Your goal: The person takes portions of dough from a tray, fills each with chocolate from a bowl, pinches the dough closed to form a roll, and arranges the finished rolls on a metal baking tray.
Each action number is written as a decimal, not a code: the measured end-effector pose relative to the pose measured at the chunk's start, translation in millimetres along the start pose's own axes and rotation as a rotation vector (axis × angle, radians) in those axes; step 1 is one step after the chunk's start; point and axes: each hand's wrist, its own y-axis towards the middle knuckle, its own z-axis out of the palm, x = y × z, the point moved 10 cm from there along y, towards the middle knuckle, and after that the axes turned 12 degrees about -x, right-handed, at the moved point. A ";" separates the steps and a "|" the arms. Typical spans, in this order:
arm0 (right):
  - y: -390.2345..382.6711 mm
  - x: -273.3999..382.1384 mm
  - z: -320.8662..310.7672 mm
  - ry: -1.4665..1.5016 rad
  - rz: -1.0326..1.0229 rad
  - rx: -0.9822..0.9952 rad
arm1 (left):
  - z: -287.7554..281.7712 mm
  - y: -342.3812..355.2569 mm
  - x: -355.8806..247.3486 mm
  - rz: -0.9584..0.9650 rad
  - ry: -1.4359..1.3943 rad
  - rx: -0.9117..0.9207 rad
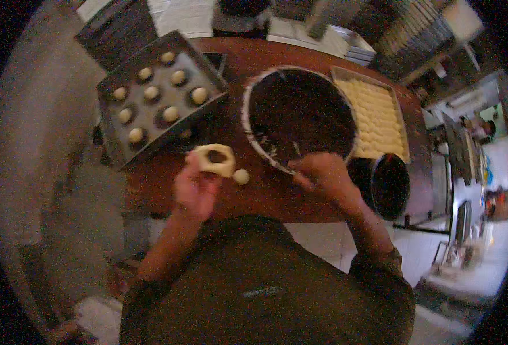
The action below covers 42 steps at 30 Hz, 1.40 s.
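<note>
My left hand (pixel 195 187) holds up a flattened piece of dough (pixel 225 164) with a dark filling (pixel 214 156) at its middle. Beside it, a small dough ball (pixel 241 176) rests on the reddish-brown table (pixel 254 201). My right hand (pixel 326 177) is closed at the near rim of a large round basin (pixel 245 115), whose inside holds a dark mass (pixel 300 109). A thin pale streak shows by those fingers, too blurred to tell what they grip.
A deep metal tray (pixel 109 123) with several spaced dough balls sits at the left. Behind the basin's right side lies a shallow tray (pixel 402 115) packed with pale dough pieces. A dark bucket (pixel 407 184) stands at the right, near my right forearm.
</note>
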 end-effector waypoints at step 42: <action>34.4 128.2 14.3 0.901 -0.163 -0.430 | -23.7 -32.4 -0.2 0.107 1.018 -0.063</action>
